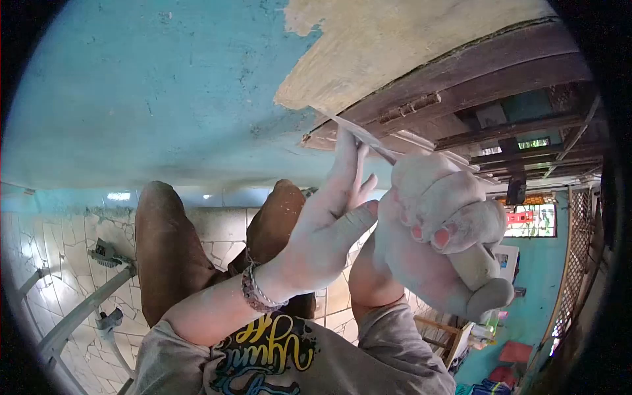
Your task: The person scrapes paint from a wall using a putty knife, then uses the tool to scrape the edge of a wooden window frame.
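Observation:
A scraper with a thin flat blade is in my right hand, whose fingers are wrapped round its pale handle. Its blade tip rests at the edge of a beige patch on the blue wall, close to the corner of a dark wooden frame. My left hand, dusted white like the right, has its fingers stretched out. Its fingertips touch the blade near the tip, and its thumb points towards my right hand.
Below are my knees and a cracked-tile floor. Metal tubing stands at the lower left. At the right are a window grille, a lattice panel and a wooden stool-like piece.

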A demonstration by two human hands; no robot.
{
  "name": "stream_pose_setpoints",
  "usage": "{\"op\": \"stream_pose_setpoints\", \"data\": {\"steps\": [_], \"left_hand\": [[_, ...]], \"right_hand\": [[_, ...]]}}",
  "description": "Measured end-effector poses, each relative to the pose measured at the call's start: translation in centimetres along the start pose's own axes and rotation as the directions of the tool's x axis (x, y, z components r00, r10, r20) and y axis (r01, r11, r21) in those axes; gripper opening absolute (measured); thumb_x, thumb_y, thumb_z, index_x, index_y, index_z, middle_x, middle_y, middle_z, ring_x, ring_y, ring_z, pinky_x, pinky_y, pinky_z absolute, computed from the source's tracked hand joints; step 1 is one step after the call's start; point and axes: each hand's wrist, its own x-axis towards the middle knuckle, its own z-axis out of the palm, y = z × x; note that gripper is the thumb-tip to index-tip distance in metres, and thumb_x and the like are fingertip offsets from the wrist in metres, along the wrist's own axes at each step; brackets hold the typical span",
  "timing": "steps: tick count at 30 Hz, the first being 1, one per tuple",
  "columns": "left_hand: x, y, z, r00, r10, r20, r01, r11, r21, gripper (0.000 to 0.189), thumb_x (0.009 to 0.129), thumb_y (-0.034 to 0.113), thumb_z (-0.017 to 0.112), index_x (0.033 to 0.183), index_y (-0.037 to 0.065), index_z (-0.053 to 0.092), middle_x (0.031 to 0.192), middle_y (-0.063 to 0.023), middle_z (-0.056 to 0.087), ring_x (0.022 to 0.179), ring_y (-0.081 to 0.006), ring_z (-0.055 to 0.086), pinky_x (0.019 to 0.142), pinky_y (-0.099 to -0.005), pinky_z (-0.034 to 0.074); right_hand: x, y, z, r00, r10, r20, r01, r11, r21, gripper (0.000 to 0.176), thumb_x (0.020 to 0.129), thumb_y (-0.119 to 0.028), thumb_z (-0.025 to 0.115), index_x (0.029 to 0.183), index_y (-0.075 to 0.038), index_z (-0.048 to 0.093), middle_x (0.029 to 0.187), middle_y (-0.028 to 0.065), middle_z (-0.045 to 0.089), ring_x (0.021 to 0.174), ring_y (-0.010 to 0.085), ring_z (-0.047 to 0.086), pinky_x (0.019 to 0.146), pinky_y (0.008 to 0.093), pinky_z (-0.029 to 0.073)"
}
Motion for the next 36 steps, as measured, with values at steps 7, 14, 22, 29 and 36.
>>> {"op": "stream_pose_setpoints", "data": {"steps": [7,14,22,29,36], "left_hand": [[0.7,-0.5,-0.5,0.999,0.010,0.043,-0.010,1.000,0.011,0.089,0.097,0.008,0.052,0.152,0.008,-0.018,0.162,-0.0116,-0.016,0.149,-0.0269,-0.012,0.117,-0.0533,0.001],[0.5,-0.6,-0.4,1.000,-0.011,-0.002,0.011,0.994,-0.109,0.088,0.095,0.000,0.048,0.152,0.010,-0.018,0.162,-0.0122,-0.013,0.149,-0.0250,-0.010,0.117,-0.0526,0.003],[0.7,-0.9,-0.8,0.998,0.035,0.057,-0.035,0.999,0.004,0.088,0.095,-0.001,0.046,0.152,0.010,-0.020,0.162,-0.0131,-0.011,0.149,-0.0252,-0.009,0.118,-0.0524,0.004],[0.4,-0.7,-0.9,0.999,-0.036,0.003,0.036,0.999,-0.031,0.088,0.096,-0.002,0.046,0.151,0.011,-0.021,0.163,-0.0116,-0.006,0.150,-0.0268,-0.002,0.117,-0.0517,0.010],[0.6,-0.9,-1.0,0.999,-0.033,-0.010,0.033,0.999,-0.005,0.091,0.096,-0.001,0.049,0.152,0.013,-0.021,0.163,-0.0098,-0.004,0.149,-0.0289,-0.001,0.117,-0.0519,0.013]], "right_hand": [[-0.1,0.4,-0.7,0.999,-0.021,0.028,0.023,0.998,-0.058,0.059,0.093,-0.062,0.041,0.087,-0.006,0.057,0.073,0.0045,0.049,0.061,0.0151,0.041,0.055,0.0321,0.031],[-0.5,0.9,-0.3,1.000,-0.024,-0.008,0.024,0.998,-0.062,0.059,0.093,-0.062,0.036,0.089,-0.008,0.059,0.074,0.0040,0.050,0.061,0.0143,0.041,0.054,0.0314,0.031],[-1.1,0.6,-0.2,0.999,-0.009,-0.050,0.004,0.996,-0.088,0.059,0.093,-0.064,0.040,0.086,-0.009,0.059,0.074,0.0037,0.051,0.062,0.0139,0.043,0.054,0.0319,0.030],[-1.3,0.4,-1.3,0.999,-0.012,0.041,0.016,0.994,-0.106,0.057,0.093,-0.064,0.039,0.087,-0.010,0.057,0.073,0.0021,0.049,0.062,0.0140,0.040,0.058,0.0329,0.030],[-1.9,1.0,-0.8,0.997,-0.059,-0.048,0.056,0.997,-0.050,0.059,0.093,-0.064,0.036,0.083,-0.010,0.057,0.077,0.0043,0.052,0.063,0.0145,0.041,0.056,0.0321,0.029]]}}
